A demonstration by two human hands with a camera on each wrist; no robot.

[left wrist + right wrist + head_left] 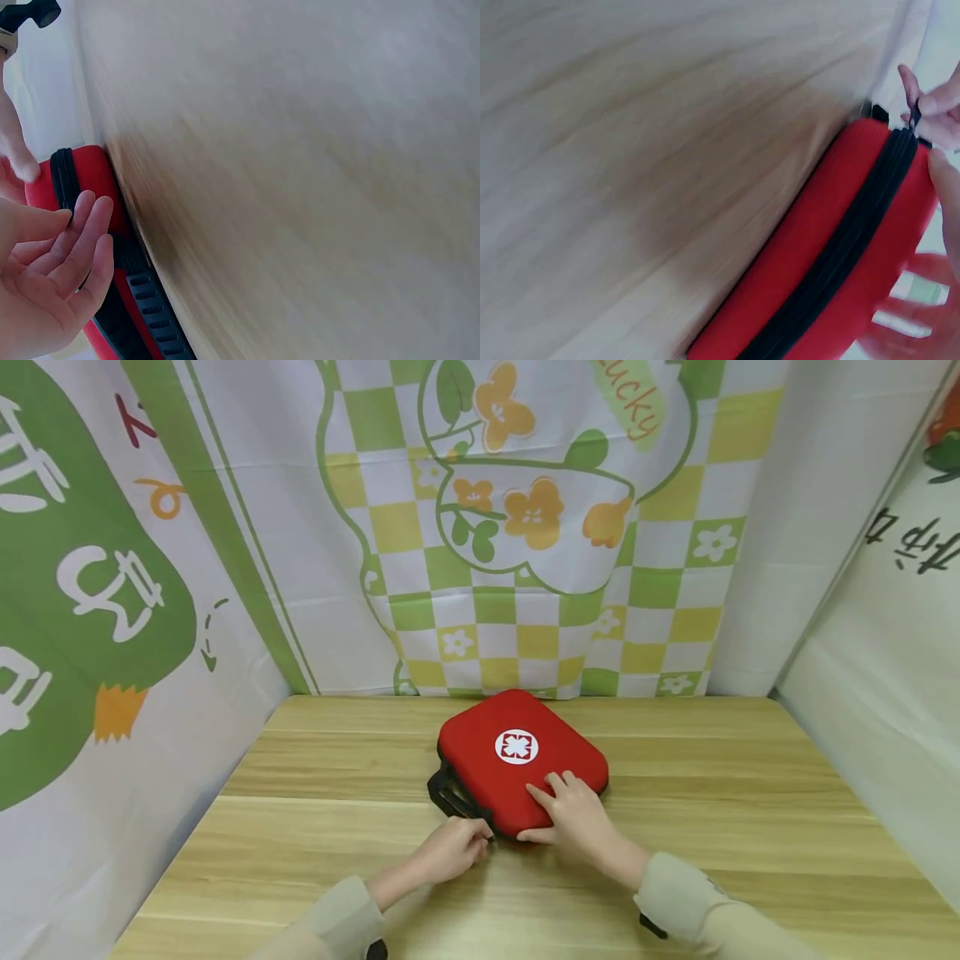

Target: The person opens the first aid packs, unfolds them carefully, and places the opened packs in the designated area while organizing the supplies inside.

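A red first-aid case [480, 739] with a white round emblem [517, 747] lies flat on the wooden table, turned at an angle. Its black carry handle [448, 792] sticks out on the left side. At the near corner, my left hand [452, 850] pinches a small black zipper pull [915, 116] between thumb and forefinger. The black zipper [840, 229] runs closed along the side facing the right wrist camera. My right hand [581, 818] rests on the lid near the front edge, fingers spread and thumb along the rim.
The wooden table [322, 760] ends at a patterned cloth backdrop [517, 635] just behind the case. Cloth walls stand to the left [247, 710] and right [862, 693].
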